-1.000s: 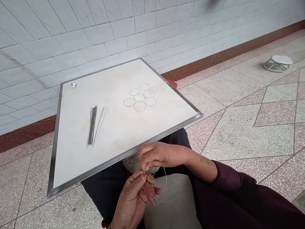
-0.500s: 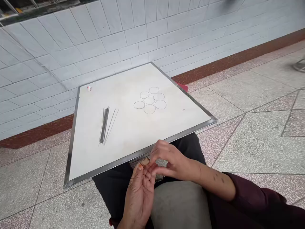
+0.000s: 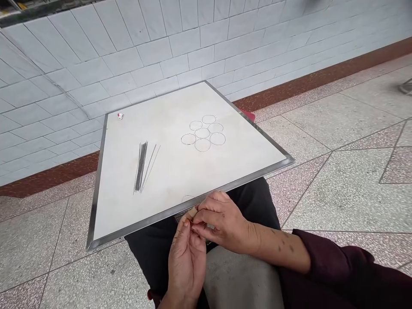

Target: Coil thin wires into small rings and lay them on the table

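Observation:
My left hand (image 3: 187, 262) is pinched closed on a thin wire loop (image 3: 188, 197), whose curved top shows just over the table's front edge. Against its fingertips, my right hand (image 3: 222, 221) is also closed, its fingers pressed on the same wire; the wire's ends are hidden between the fingers. Something tan, like tape, wraps a finger where the hands meet. On the white board table (image 3: 167, 171) lie several wire rings (image 3: 202, 145) grouped like a flower. Left of them rests a bundle of straight thin wires (image 3: 140, 167), with a few loose ones beside it.
A small white and red object (image 3: 120, 116) sits at the table's far left corner. The metal-edged table stands close to a white tiled wall (image 3: 128, 64). Something red (image 3: 247, 115) shows past its right edge. Speckled floor (image 3: 322, 193) extends on the right.
My right hand has come down and closed in on the left fingertips. The wire now shows as a rounded loop above the hands. The rings and bundle lie as before.

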The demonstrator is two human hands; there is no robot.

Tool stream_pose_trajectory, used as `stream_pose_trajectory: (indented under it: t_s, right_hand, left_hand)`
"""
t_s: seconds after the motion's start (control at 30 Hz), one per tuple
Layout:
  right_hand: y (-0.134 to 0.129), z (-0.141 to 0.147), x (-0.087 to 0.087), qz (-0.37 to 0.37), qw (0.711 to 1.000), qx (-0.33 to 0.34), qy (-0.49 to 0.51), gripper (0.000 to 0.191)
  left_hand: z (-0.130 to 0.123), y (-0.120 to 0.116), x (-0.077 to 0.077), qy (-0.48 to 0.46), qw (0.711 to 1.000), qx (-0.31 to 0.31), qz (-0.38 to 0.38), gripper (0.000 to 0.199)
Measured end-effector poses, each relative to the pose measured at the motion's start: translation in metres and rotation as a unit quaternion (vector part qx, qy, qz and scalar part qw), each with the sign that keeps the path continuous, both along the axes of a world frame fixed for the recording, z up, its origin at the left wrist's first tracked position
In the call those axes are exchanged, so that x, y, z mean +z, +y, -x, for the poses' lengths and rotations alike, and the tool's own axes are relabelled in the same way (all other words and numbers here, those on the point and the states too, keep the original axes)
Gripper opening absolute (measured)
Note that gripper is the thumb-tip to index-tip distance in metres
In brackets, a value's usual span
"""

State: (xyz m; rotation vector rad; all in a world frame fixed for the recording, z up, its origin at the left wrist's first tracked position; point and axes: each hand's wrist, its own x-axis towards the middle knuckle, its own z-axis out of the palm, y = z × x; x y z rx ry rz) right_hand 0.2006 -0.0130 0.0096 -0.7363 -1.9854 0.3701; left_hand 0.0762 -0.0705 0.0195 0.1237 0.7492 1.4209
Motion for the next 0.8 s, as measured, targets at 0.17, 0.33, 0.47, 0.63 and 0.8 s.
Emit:
stream_pose_trajectory:
  t_s: [0.17, 0.33, 0.47, 0.63, 0.8]
  right_hand:
    - [-0.001, -0.001, -0.001, 0.006, 1.000, -0.002, -0.002, 0.003]
    - [0.000, 0.000, -0.004, 0.001, 1.000, -0.003, 0.000, 0.006]
    - [-0.001, 0.000, -0.004, -0.003, 1.000, -0.004, 0.003, 0.008]
    - [0.006, -0.013, 0.008, 0.075, 0.993, 0.054, 0.078, 0.005]
    - [0.025, -0.025, 0.008, 0.196, 0.973, 0.056, 0.104, 0.016]
  left_hand:
    - [0.003, 0.000, 0.004, -0.019, 1.000, 0.006, 0.001, 0.027]
    - [0.002, -0.001, 0.000, 0.015, 1.000, 0.003, 0.001, 0.024]
    - [0.001, -0.003, -0.003, 0.052, 0.999, -0.004, 0.003, 0.021]
    - [0.008, -0.002, 0.000, 0.062, 0.998, -0.013, -0.001, 0.011]
    - [0.019, -0.002, 0.004, 0.033, 0.995, -0.084, -0.042, 0.014]
